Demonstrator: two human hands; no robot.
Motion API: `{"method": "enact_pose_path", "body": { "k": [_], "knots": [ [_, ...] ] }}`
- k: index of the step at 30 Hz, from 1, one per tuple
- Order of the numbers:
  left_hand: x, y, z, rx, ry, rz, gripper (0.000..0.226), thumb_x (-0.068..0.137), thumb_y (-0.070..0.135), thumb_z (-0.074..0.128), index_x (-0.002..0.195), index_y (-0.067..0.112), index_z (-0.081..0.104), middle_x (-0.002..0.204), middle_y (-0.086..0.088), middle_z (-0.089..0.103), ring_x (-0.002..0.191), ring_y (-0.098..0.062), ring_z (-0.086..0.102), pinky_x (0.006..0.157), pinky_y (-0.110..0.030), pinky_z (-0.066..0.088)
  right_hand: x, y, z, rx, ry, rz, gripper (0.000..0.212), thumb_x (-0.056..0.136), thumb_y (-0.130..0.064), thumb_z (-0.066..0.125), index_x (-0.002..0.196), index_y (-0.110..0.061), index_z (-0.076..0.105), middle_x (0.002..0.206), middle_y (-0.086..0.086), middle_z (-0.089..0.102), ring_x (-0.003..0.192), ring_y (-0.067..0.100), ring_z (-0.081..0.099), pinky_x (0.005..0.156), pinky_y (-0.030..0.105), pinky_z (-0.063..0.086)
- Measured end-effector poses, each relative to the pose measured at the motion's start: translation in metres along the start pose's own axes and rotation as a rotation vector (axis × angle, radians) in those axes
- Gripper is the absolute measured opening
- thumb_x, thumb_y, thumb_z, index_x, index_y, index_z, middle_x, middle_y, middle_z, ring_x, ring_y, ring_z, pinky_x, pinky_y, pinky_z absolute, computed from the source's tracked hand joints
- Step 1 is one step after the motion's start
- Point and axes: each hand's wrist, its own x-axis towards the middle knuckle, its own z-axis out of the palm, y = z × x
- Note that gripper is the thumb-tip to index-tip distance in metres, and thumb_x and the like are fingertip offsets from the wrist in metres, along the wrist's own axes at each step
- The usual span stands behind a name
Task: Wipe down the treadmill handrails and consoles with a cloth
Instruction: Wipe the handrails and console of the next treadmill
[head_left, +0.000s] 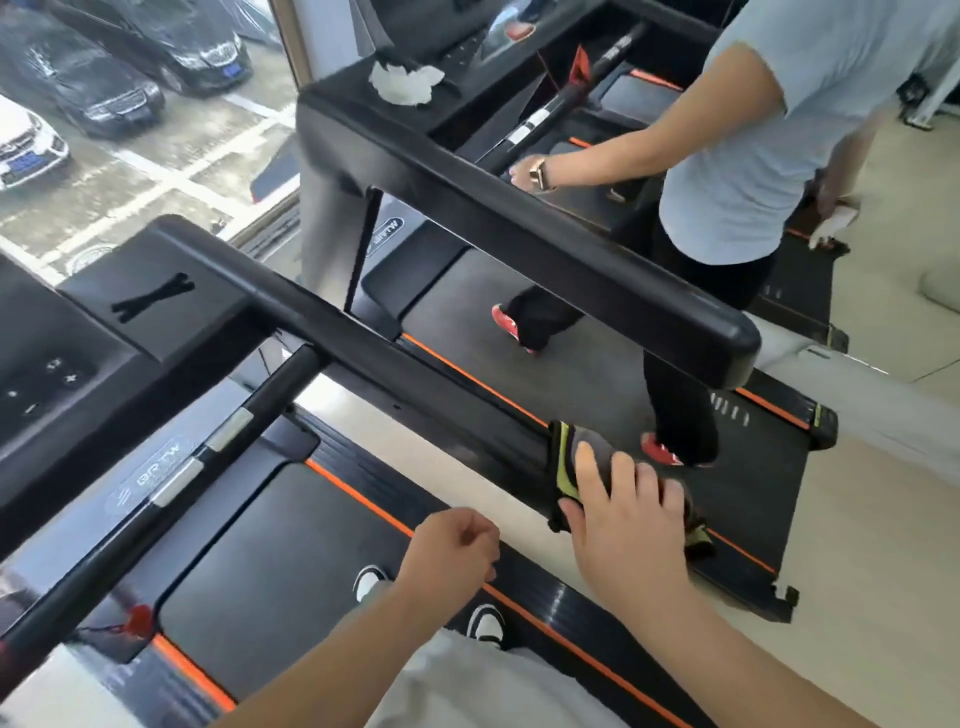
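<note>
A grey cloth with yellow-green edging (569, 460) is draped over the near end of my treadmill's right black handrail (395, 364). My right hand (623, 514) lies on top of the cloth, fingers spread and wrapped over the rail, pressing the cloth against it. My left hand (457, 545) hovers above the belt in a loose fist and holds nothing. The console (47, 364) with its small white button marks sits at the far left. A thinner black crossbar with silver sensor plates (208, 452) runs below the console.
Another person in a light shirt walks on the neighbouring treadmill (571, 353), one hand on its bar. A crumpled white tissue (405, 83) lies on that machine's console. A window at left overlooks parked cars (104, 98). Pale floor (883, 545) lies to the right.
</note>
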Motion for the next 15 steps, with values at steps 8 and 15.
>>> {"method": "enact_pose_path", "body": {
  "k": [8,15],
  "knots": [
    [-0.002,-0.025,-0.062,-0.151,0.163,-0.079,0.019,0.083,0.019,0.055,0.073,0.022,0.072,0.070,-0.001,0.073,0.065,-0.020,0.071,0.079,-0.046,0.063,0.106,-0.136,-0.022,0.059,0.044,-0.190,0.064,0.099,-0.049,0.048,0.148,-0.009,0.036,0.112,0.022,0.053,0.095,0.040,0.054,0.083,0.053,0.041],
    [-0.007,-0.036,-0.106,-0.120,0.322,-0.109,0.022,0.093,0.015,0.058,0.075,0.020,0.070,0.060,0.003,0.071,0.053,-0.007,0.063,0.053,-0.024,0.049,0.158,-0.199,-0.031,0.087,0.057,-0.272,0.066,0.099,-0.050,0.051,0.150,-0.012,0.036,0.120,0.024,0.055,0.098,0.040,0.056,0.084,0.050,0.043]
  ]
}}
